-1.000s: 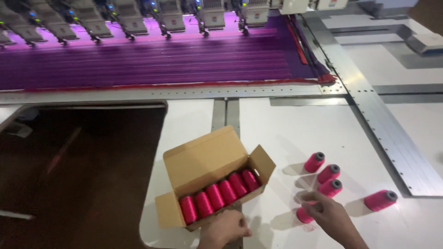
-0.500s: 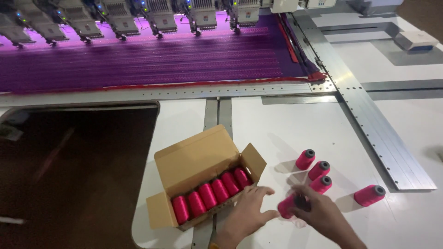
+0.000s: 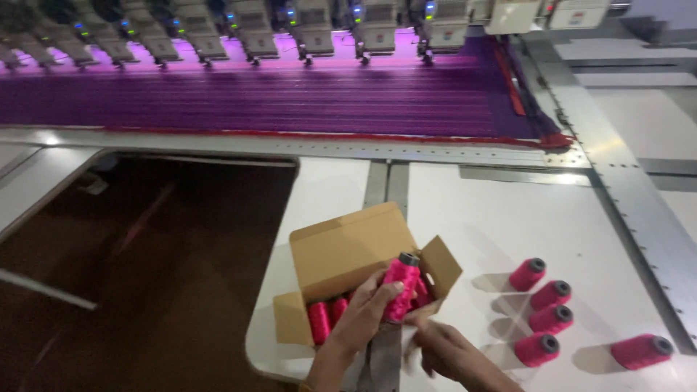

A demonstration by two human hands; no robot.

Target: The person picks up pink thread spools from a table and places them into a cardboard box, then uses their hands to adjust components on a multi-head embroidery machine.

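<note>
The left hand (image 3: 363,312) is closed around a pink thread spool (image 3: 401,287), holding it upright just above the open cardboard box (image 3: 348,250) at the near edge of the white tabletop (image 3: 465,218). The right hand (image 3: 446,348) sits just below and beside it, fingers loosely curled near the box's front flap; whether it grips anything cannot be told. More pink spools (image 3: 327,319) lie in a row inside the box, and five loose spools (image 3: 541,319) lie on their sides on the tabletop to the right, well apart from the hands. The spool looks light and stiff at its core, with glossy wound thread that may slip or snag, so a hold around the middle of the body, as here, or by the dark end cap seems safest. Beyond, purple fabric (image 3: 290,101) stretches under a row of embroidery heads (image 3: 312,22).
</note>
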